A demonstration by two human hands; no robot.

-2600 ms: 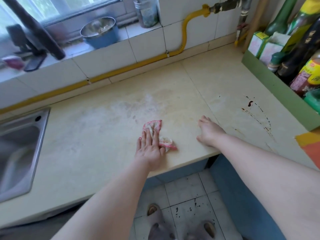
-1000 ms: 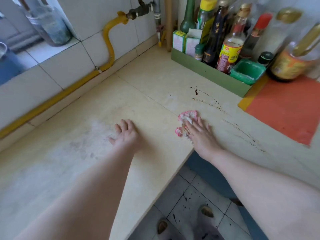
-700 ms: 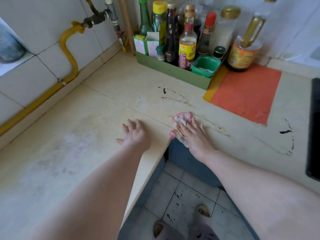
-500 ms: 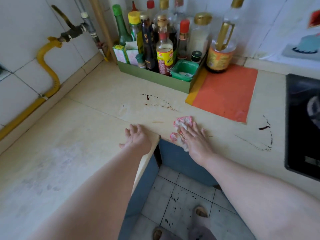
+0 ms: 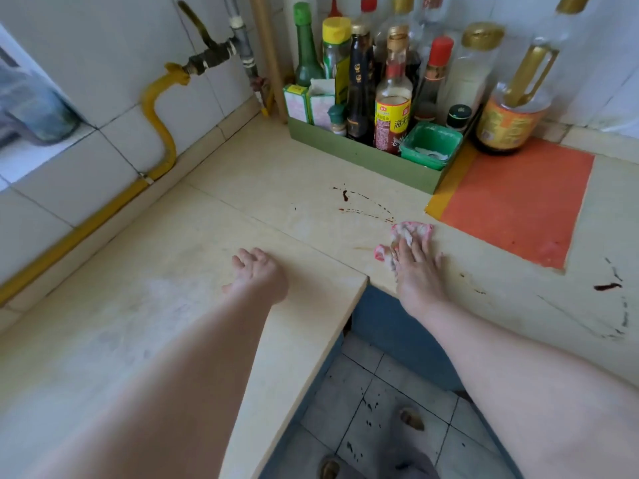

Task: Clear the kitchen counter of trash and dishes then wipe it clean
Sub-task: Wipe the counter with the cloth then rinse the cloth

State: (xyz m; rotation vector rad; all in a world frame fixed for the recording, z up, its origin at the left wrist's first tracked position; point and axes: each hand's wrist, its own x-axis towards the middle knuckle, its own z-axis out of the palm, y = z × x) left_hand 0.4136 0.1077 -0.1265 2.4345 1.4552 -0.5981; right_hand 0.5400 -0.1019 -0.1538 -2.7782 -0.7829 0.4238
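Two hands on the bench (image 5: 242, 209), left hand (image 5: 257, 271) resting loose and empty, right hand (image 5: 416, 267) flat-fingered on the pink rag (image 5: 411, 231) beside the dark streaks (image 5: 359, 210): wiping's underway, next a sweep left across them.

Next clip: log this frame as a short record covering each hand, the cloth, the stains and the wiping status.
left hand: rests on the counter, holding nothing
right hand: flat fingers press the pink cloth onto the counter
stains: dark splatter just beyond the cloth; dark smear beside the orange mat
back of counter: green tray of bottles
status: wiping unfinished
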